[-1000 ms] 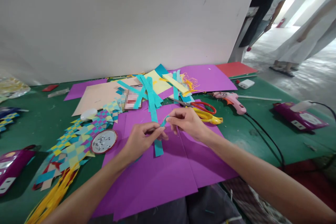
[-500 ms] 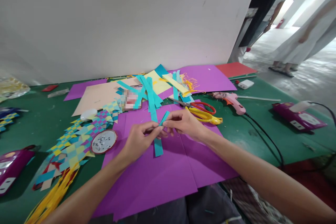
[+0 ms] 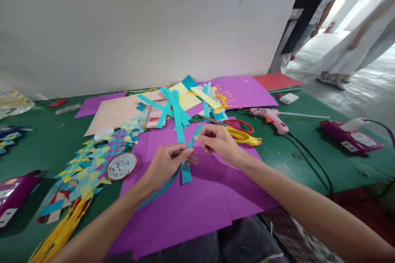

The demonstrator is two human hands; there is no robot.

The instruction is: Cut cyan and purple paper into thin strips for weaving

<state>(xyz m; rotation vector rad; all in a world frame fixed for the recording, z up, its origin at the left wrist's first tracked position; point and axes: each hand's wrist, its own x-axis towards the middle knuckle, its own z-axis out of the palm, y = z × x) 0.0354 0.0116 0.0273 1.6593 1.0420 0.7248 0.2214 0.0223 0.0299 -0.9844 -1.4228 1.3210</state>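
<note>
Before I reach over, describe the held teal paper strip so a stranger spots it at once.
On the green table, find the purple paper sheets nearest the person. Over them, the left hand pinches a narrow teal paper strip, the right hand at its upper end. Unlike the teal strips lying below and beyond, this one is held up.

The single view looks from the person's head, above the near side of the table [image 3: 311, 139], facing forward and down. The left hand [image 3: 168, 162] and right hand [image 3: 219, 141] are near it, over the table.
</note>
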